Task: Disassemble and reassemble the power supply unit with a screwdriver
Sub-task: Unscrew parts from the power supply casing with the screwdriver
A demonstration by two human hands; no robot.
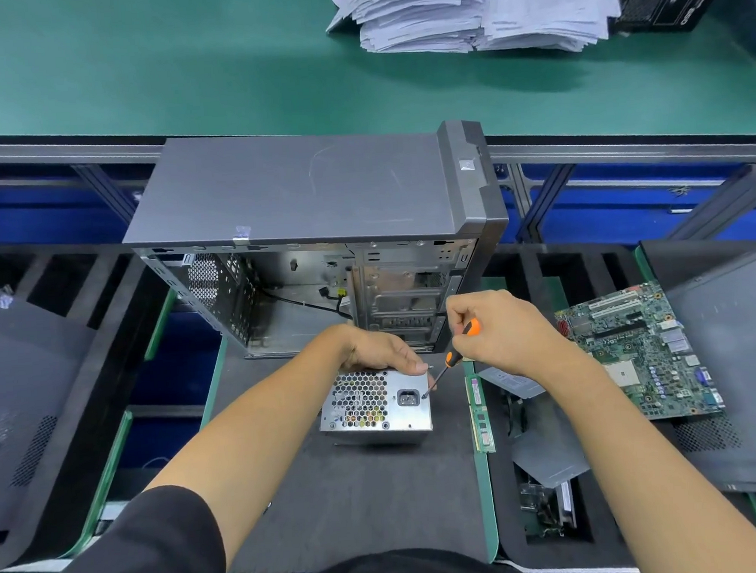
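Driving a screw on the power supply unit [375, 405], out of its case on the dark mat.
Left hand [383, 353] clamps its top edge; right hand [502, 333] grips the screwdriver [455, 357], tip at a screw beside the socket. Housing looks closed; loosening or refastening, cannot tell.

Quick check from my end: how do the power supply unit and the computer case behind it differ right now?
The power supply unit is a small silver box; the computer case is far larger and dark grey. The unit is closed, showing a honeycomb grille and socket; the case stands open-sided, its interior mostly bare. The left hand grips the unit while the right hand works the screwdriver against it; nothing touches the case. Both sit on the same dark mat.
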